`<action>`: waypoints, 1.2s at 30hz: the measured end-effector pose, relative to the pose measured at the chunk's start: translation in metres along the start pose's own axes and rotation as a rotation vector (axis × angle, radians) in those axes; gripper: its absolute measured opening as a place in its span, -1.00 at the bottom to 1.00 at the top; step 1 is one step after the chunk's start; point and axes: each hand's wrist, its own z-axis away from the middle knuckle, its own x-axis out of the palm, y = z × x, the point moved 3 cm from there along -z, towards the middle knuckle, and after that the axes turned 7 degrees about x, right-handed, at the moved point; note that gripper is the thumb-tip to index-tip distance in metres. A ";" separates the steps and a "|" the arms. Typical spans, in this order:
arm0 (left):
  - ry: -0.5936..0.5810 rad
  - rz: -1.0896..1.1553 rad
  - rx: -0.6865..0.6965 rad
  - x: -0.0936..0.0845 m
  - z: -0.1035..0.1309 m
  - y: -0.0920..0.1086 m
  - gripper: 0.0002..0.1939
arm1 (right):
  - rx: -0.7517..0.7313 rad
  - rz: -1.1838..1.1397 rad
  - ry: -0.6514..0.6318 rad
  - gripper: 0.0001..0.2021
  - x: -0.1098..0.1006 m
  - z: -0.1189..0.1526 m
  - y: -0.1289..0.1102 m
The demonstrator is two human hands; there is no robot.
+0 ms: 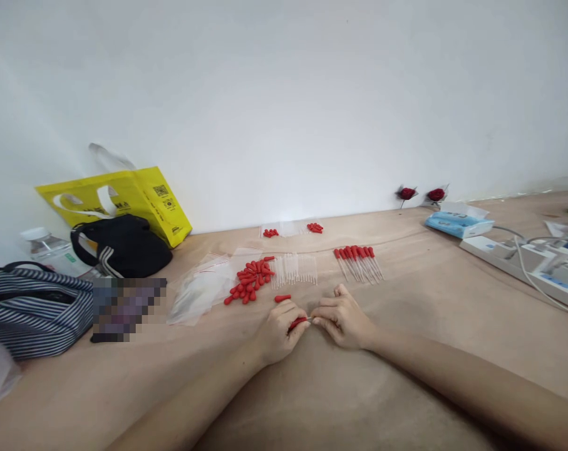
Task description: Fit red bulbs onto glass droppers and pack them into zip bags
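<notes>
My left hand (284, 329) grips a red rubber bulb (297, 322) at the front middle of the table. Opposite it, my right hand (337, 319) pinches a thin glass dropper tube (309, 319), mostly hidden by the fingers, whose end meets the bulb's mouth. How deep the tube sits in the bulb I cannot tell. One loose red bulb (282, 298) lies just beyond my left hand. Farther back are a heap of red bulbs (250, 280) and a row of bare glass tubes (295, 269). To the right, several droppers with bulbs fitted (356, 254) lie side by side.
Clear plastic bags (199, 288) lie left of the heap; another bag with red bulbs (315, 228) is by the wall. At left stand a yellow bag (171, 213), a black pouch (136, 247) and a striped bag (39, 310). At right are a tissue pack (453, 223) and power strips (509, 263).
</notes>
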 end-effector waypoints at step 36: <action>0.100 -0.176 -0.394 -0.016 0.008 -0.050 -0.84 | 0.855 0.395 0.128 -0.76 -0.014 -0.020 0.112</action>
